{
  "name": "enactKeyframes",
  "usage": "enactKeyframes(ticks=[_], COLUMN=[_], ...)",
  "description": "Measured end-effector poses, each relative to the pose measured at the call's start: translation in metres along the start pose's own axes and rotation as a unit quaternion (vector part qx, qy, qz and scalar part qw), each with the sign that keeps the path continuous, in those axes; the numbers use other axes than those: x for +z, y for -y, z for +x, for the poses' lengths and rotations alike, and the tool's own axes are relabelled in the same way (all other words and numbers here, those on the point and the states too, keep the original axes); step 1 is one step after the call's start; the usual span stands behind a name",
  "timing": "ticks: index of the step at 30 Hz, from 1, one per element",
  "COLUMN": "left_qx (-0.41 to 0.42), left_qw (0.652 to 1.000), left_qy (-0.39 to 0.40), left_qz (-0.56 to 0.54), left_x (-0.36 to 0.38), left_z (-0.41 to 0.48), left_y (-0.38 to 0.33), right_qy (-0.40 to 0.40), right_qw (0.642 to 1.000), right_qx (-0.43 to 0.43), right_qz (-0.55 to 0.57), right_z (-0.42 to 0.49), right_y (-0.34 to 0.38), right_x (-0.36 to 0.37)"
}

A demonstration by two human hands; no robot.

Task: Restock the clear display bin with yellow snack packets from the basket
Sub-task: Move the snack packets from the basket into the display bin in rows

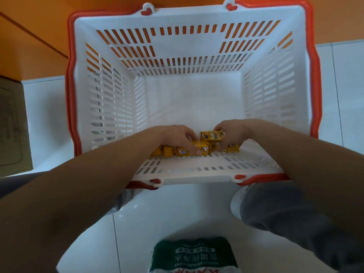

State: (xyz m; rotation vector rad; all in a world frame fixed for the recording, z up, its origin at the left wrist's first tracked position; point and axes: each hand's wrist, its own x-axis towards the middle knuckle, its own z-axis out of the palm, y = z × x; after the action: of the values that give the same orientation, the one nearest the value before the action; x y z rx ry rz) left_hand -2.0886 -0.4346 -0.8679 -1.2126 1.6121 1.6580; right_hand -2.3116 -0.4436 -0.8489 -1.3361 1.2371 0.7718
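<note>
Down in the basket (pixel 189 95), against its near wall: yellow snack packets (pixel 204 149), row lying left to right. Curled over the row with the left hand (pixel 177 137) — pinching the topmost ones with the right hand (pixel 231 131), just beside. Clear display bin unseen.

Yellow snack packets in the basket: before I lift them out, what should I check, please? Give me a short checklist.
1. Grip of left hand on yellow packets: ok.
2. Grip of right hand on the packets: ok.
3. All packets gathered: cannot tell, the hands cover them.
4. Rest of basket floor free of packets: ok.
5. Sight of clear display bin: not ok, it is outside the view.
</note>
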Motion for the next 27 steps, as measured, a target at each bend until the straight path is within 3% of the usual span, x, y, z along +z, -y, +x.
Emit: enactKeyframes(ticks=[4, 7, 11, 15, 19, 27], left_qx=[-0.008, -0.016, -0.011, 0.049, 0.109, 0.245], left_qw=[0.998, 0.985, 0.932, 0.874, 0.849, 0.778], left_qy=[-0.063, -0.148, -0.255, -0.264, -0.285, -0.374], left_qz=[-0.014, -0.083, -0.258, -0.405, -0.431, -0.441], left_x=[-0.001, -0.013, -0.04, -0.072, -0.092, -0.097], left_z=[-0.001, -0.01, -0.049, -0.108, -0.183, -0.316], left_y=[-0.003, -0.005, -0.019, -0.052, -0.098, -0.174], right_qy=[-0.041, -0.08, -0.16, -0.196, -0.196, -0.208], right_qw=[0.998, 0.983, 0.927, 0.859, 0.798, 0.721], right_qx=[-0.007, -0.025, -0.063, -0.135, -0.206, -0.365], right_qz=[0.036, 0.161, 0.332, 0.453, 0.532, 0.551], right_z=[-0.006, -0.015, -0.039, -0.086, -0.162, -0.321], right_y=[0.004, 0.006, 0.02, 0.051, 0.089, 0.142], right_x=[-0.004, -0.011, -0.029, -0.05, -0.068, -0.071])
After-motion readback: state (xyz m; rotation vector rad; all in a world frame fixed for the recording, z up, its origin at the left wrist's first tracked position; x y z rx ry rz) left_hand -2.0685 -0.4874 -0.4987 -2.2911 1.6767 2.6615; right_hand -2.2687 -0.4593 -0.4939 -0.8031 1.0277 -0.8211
